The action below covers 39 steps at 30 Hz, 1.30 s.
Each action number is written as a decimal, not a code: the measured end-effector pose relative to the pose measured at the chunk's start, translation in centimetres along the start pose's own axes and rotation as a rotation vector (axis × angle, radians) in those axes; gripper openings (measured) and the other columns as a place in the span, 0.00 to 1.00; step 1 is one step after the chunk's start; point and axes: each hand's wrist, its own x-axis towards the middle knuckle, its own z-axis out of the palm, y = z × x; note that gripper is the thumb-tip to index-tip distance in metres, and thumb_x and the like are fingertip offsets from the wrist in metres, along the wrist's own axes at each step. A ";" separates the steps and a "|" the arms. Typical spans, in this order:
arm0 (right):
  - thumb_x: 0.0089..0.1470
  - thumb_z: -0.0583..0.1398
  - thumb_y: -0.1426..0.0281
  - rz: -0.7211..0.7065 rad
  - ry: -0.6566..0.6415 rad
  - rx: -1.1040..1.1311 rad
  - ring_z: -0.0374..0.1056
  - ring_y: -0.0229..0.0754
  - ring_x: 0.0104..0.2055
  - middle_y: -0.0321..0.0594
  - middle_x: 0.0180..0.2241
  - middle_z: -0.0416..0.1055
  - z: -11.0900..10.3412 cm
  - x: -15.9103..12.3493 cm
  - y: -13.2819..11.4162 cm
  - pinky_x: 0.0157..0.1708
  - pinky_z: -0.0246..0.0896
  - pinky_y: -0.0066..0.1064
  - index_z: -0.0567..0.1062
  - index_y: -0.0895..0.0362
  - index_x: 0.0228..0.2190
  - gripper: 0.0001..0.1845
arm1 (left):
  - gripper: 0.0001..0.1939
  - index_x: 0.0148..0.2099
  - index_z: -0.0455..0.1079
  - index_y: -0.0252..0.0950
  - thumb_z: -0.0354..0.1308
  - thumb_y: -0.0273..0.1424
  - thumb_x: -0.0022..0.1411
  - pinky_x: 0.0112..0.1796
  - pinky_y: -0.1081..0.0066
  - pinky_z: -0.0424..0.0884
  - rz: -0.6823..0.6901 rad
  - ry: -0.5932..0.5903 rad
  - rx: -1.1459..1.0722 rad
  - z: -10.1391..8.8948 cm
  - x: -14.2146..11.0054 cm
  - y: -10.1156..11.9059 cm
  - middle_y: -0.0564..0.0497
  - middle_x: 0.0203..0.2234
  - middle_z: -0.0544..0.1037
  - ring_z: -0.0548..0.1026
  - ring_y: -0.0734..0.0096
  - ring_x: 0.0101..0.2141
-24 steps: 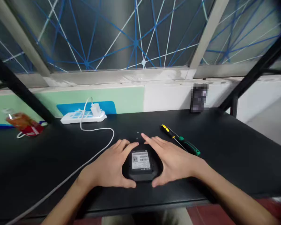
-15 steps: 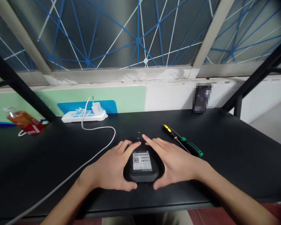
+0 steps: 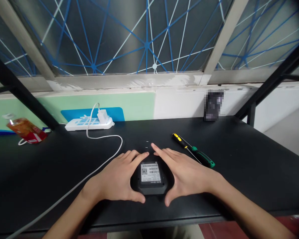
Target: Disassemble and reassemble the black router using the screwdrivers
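A small black box-shaped device (image 3: pixel 152 190) lies on the black table with a white barcode label (image 3: pixel 151 173) facing up. My left hand (image 3: pixel 118 177) rests on the table along its left side, thumb and fingers spread. On the other side is my right hand (image 3: pixel 189 174), also open, its thumb stretched toward the table's front edge. Dark gaps show between both palms and the device, so neither hand visibly grips it. Just beyond the fingertips lie two tiny screws (image 3: pixel 147 141).
Right of my hands lie a yellow-and-black screwdriver (image 3: pixel 179 140) and a green-and-black screwdriver (image 3: pixel 203 158). A white power strip (image 3: pixel 74 124) with a plugged-in charger (image 3: pixel 103 116) sits at the back; its white cable (image 3: pixel 89 175) crosses the left side. A bottle (image 3: pixel 27 130) leans far left.
My right thumb has moved a little outward, away from the device. The device, screws and screwdrivers stay put; the view shifts slightly.
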 end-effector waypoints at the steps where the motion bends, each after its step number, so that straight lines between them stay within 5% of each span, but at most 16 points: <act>1: 0.38 0.69 0.41 0.001 0.001 0.003 0.63 0.65 0.62 0.65 0.65 0.57 0.0 0.0 0.0 0.59 0.61 0.55 0.30 0.61 0.70 0.78 | 0.59 0.71 0.49 0.39 0.73 0.53 0.45 0.57 0.50 0.65 -0.001 -0.001 0.005 0.0 0.0 0.0 0.41 0.59 0.67 0.68 0.45 0.56; 9: 0.42 0.68 0.43 0.035 -0.001 0.017 0.63 0.64 0.63 0.63 0.64 0.61 -0.1 0.2 -0.2 0.58 0.63 0.54 0.30 0.61 0.70 0.75 | 0.65 0.73 0.48 0.41 0.68 0.64 0.41 0.58 0.48 0.61 -0.024 -0.009 0.031 0.1 0.1 -0.5 0.42 0.61 0.68 0.68 0.43 0.58; 32: 0.39 0.70 0.44 0.089 -0.047 0.057 0.65 0.65 0.62 0.62 0.63 0.63 -0.2 0.6 -0.2 0.56 0.66 0.53 0.41 0.58 0.71 0.71 | 0.66 0.72 0.51 0.34 0.70 0.62 0.40 0.47 0.50 0.71 -0.097 -0.070 0.105 0.0 0.6 0.7 0.33 0.54 0.77 0.80 0.39 0.45; 36: 0.48 0.67 0.47 0.127 -0.005 0.140 0.68 0.54 0.59 0.51 0.60 0.68 -0.3 0.7 0.7 0.58 0.65 0.48 0.49 0.52 0.70 0.58 | 0.64 0.72 0.51 0.40 0.69 0.63 0.41 0.51 0.50 0.69 -0.071 -0.051 0.130 0.0 0.3 0.5 0.34 0.60 0.72 0.78 0.39 0.49; 39: 0.61 0.59 0.53 0.204 0.204 0.017 0.69 0.50 0.57 0.46 0.55 0.74 -0.5 0.9 2.2 0.58 0.64 0.46 0.59 0.53 0.66 0.37 | 0.62 0.72 0.52 0.40 0.68 0.63 0.42 0.53 0.48 0.66 -0.081 -0.040 0.125 0.0 0.3 0.3 0.36 0.59 0.72 0.74 0.39 0.52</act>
